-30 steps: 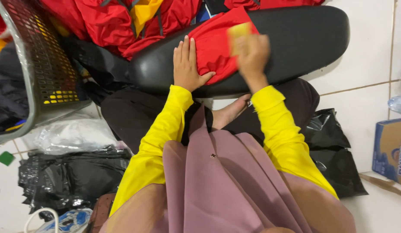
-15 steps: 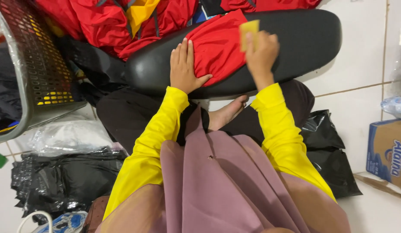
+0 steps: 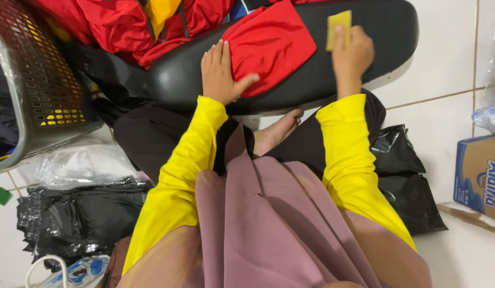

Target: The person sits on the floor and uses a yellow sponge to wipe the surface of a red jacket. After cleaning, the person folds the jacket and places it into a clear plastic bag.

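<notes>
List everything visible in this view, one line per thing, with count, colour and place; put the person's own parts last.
red cloth: one, red, folded on the black board under the left hand.
black board: one, black, padded, across the person's lap.
yellow card: one, yellow, flat, in the right hand.
red garments: a heap, red with yellow, behind the board.
basket: one, grey mesh, far left.
black plastic bags: two, black, on the floor at both sides.
cardboard box: one, blue and brown, right edge.
left hand: flat, pressing the cloth.
right hand: closed on the card.
bare foot: one, under the board.
</notes>
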